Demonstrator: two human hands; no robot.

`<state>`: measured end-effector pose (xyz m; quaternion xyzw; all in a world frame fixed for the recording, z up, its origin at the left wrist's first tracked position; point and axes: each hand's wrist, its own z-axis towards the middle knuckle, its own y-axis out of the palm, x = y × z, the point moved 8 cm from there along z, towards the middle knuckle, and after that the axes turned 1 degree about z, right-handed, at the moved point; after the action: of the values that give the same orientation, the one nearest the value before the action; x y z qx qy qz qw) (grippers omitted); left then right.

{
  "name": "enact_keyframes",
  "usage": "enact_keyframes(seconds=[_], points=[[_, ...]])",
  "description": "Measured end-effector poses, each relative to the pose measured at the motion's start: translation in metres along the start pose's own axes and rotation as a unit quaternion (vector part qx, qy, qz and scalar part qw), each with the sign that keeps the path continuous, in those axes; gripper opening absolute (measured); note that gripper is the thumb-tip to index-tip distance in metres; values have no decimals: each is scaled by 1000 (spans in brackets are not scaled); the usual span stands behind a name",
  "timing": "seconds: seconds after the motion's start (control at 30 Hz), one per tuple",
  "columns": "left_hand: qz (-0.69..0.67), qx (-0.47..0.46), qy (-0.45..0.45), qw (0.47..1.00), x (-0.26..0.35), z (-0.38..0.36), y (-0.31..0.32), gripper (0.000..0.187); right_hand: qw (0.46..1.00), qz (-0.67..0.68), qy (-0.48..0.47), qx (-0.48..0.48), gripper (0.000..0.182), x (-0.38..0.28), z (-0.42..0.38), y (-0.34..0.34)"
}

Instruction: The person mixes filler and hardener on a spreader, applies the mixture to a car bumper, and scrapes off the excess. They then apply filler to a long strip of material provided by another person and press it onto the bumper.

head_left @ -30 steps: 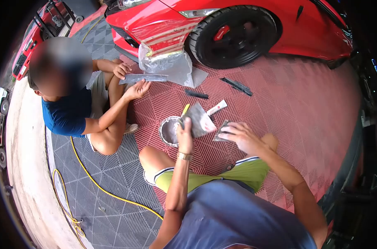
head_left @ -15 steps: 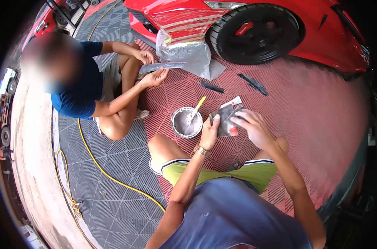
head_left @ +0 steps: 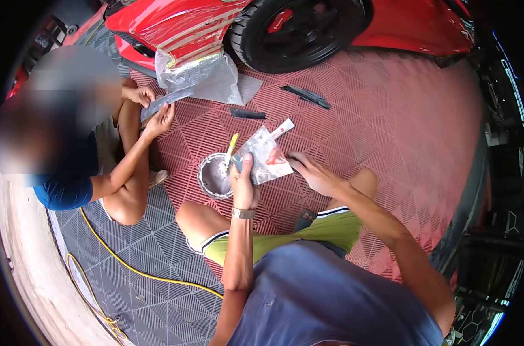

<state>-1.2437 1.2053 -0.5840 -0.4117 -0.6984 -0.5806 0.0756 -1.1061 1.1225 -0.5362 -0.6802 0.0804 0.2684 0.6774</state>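
Head camera view: the left hand (head_left: 244, 183) is holding a flat board (head_left: 266, 154), its thumb pressing on the upper face and its other fingers closing underneath. The board is sitting between the hands, tilting and carrying 1 red smear among grey marks. At its right edge, the right hand (head_left: 318, 175) is curling its fingers nearly closed (a thin dark edge is showing by the fingertips, but I cannot tell whether they are gripping it).

Just left of the board, a round tub (head_left: 216, 176) is holding grey paste, and a yellow-handled tool (head_left: 233, 145) is leaning up from its rim. Beyond the board, 1 white tube (head_left: 284, 127) is lying on the red floor tiles (head_left: 389, 121), and 2 dark strips, a shorter strip (head_left: 248, 113) and a longer strip (head_left: 306, 96), are lying farther out.

To the left, another person (head_left: 66, 193) is sitting and holding a clear strip (head_left: 168, 99) with 2 hands. Plastic wrap (head_left: 207, 78) is hanging by the red car (head_left: 172, 26), near its black wheel (head_left: 301, 36).
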Motion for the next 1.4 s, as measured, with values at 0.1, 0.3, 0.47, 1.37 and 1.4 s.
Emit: enact_keyframes(seconds=[0.1, 0.3, 0.47, 1.37, 1.4], points=[[112, 17, 55, 992, -4, 13, -23, 22, 997, 30, 59, 30, 57, 20, -12, -18], [255, 4, 64, 965, -22, 10, -19, 25, 992, -123, 22, 11, 42, -25, 6, -36], [272, -4, 63, 960, -25, 4, -14, 24, 991, -130, 18, 13, 37, -30, 15, -46], [82, 7, 36, 996, -23, 2, 14, 24, 984, 94, -51, 144, 71, -29, -22, -51], [72, -3, 37, 997, -21, -3, 25, 23, 982, 95, -32, 159, 69, -13, -25, -36]])
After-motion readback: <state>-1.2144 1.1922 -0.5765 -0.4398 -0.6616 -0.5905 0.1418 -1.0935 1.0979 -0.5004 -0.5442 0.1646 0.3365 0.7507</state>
